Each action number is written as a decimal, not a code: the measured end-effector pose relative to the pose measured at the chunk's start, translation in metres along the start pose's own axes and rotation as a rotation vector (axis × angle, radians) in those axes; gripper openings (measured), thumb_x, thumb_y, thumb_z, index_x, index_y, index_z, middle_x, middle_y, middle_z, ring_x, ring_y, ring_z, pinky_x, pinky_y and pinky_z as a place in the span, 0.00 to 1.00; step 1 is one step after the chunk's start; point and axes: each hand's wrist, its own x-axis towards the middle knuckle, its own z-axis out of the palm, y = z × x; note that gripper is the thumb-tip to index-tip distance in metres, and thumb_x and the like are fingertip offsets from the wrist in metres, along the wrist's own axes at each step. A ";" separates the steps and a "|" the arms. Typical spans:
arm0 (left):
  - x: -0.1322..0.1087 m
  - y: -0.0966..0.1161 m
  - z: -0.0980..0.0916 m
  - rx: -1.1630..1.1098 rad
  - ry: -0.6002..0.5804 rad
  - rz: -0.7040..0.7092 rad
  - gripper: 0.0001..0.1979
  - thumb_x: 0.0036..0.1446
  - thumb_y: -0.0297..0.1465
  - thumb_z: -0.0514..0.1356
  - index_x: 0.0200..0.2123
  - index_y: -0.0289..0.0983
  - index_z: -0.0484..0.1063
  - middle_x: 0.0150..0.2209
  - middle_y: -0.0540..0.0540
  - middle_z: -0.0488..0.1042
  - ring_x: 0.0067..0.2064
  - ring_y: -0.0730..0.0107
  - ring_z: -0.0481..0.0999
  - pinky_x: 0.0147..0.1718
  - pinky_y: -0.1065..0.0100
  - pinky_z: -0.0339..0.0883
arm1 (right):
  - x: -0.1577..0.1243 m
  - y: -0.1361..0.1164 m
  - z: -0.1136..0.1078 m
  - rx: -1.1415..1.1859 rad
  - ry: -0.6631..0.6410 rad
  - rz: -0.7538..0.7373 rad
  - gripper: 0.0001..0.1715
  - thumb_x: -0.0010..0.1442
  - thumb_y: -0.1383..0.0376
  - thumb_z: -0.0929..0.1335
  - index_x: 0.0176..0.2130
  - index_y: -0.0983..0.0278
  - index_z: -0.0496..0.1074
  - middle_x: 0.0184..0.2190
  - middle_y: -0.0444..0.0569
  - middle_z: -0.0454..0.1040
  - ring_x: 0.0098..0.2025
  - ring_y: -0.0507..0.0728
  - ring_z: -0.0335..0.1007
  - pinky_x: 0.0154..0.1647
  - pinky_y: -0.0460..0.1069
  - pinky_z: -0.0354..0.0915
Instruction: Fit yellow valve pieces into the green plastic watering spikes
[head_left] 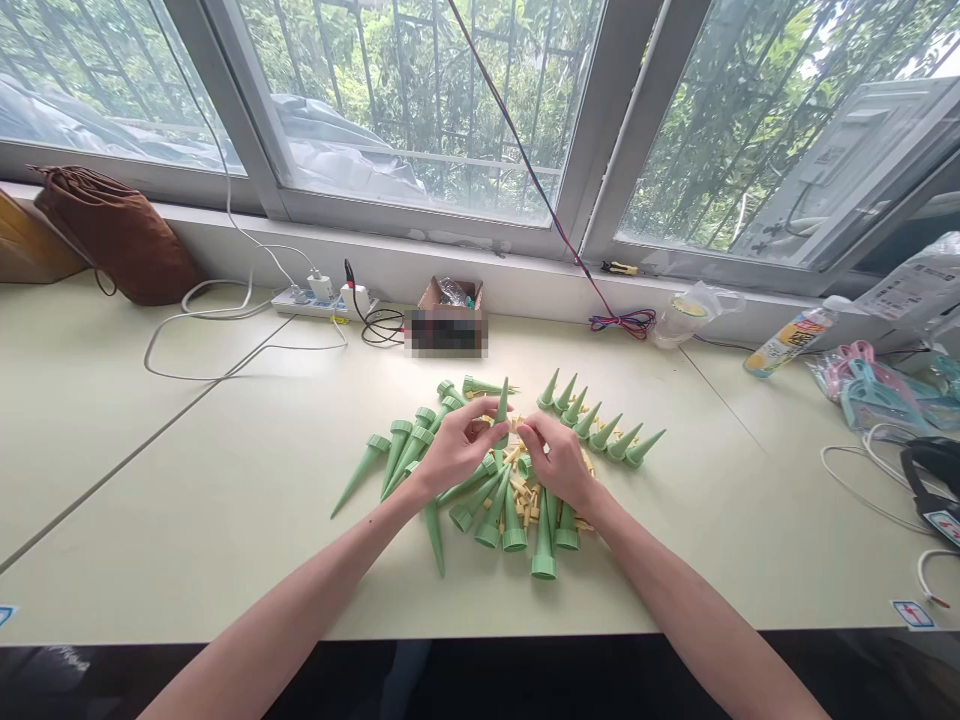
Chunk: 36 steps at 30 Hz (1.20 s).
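My left hand (459,445) is closed around a green plastic cone spike (504,400), which stands tip up between thumb and fingers. Just to its right, the fingers of my right hand (556,455) are pinched together; whatever they hold is too small or hidden to make out. Beneath both hands lies a heap of small yellow plastic pieces (529,508) mixed with loose green cone spikes (514,530). Several capped green spikes (367,470) lie to the left. A slanting row of green spikes (600,430) stands tip up beyond my right hand.
Along the window side are a power strip (296,300) with cables, a small open cardboard box (431,293), a coil of red and blue wire (626,322) and a plastic cup (679,315). A bottle (795,335) and bagged clips (885,385) lie at the right. A brown pouch (124,235) sits far left.
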 end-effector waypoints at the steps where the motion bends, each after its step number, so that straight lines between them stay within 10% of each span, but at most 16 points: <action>1: 0.000 0.000 0.000 -0.001 0.003 -0.002 0.14 0.61 0.38 0.60 0.46 0.37 0.71 0.30 0.50 0.68 0.21 0.81 0.56 0.16 0.75 0.51 | 0.000 0.000 0.000 -0.003 0.002 0.003 0.16 0.70 0.63 0.60 0.30 0.63 0.63 0.23 0.42 0.63 0.23 0.50 0.56 0.25 0.46 0.56; 10: 0.002 0.005 -0.002 -0.033 0.076 -0.073 0.13 0.59 0.37 0.61 0.45 0.37 0.71 0.26 0.52 0.67 0.19 0.81 0.56 0.14 0.76 0.50 | 0.001 0.000 -0.001 0.073 0.002 -0.016 0.11 0.67 0.62 0.65 0.49 0.62 0.67 0.35 0.48 0.73 0.27 0.52 0.67 0.26 0.47 0.67; 25: 0.000 0.002 0.000 0.016 0.028 -0.032 0.12 0.61 0.38 0.59 0.44 0.37 0.72 0.29 0.50 0.68 0.21 0.81 0.57 0.16 0.76 0.51 | 0.000 0.001 0.000 -0.034 -0.028 0.023 0.15 0.70 0.62 0.59 0.33 0.63 0.68 0.24 0.44 0.67 0.24 0.51 0.59 0.26 0.48 0.59; 36: 0.001 0.005 -0.001 0.004 0.060 -0.056 0.13 0.60 0.38 0.60 0.44 0.37 0.72 0.27 0.51 0.68 0.20 0.82 0.56 0.14 0.76 0.51 | 0.001 -0.001 -0.001 0.005 -0.034 -0.026 0.07 0.68 0.64 0.62 0.45 0.62 0.68 0.35 0.49 0.72 0.29 0.53 0.65 0.29 0.48 0.64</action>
